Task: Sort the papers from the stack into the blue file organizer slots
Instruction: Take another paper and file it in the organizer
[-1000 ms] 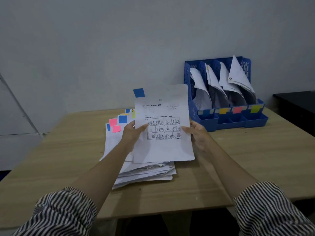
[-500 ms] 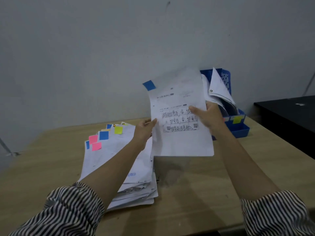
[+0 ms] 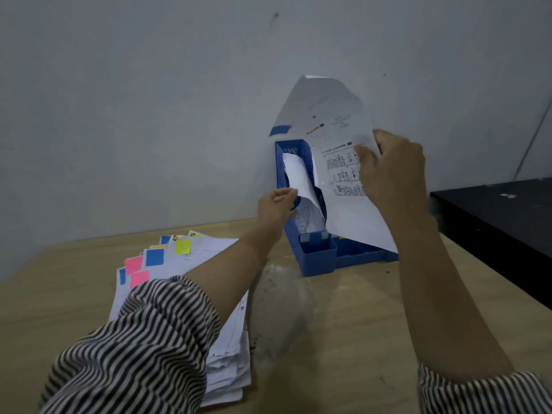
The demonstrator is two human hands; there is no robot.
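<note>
Fingers of the right hand pinch a printed sheet at its right edge, held upright over the blue file organizer.
Left hand, at nine o'clock of the organizer's first slot, has its fingers curled against the filed paper bending out of that slot; whether they grip it I cannot tell. At seven o'clock of the organizer, the stack with coloured tags lies on the surface, partly under the striped sleeve.
</note>
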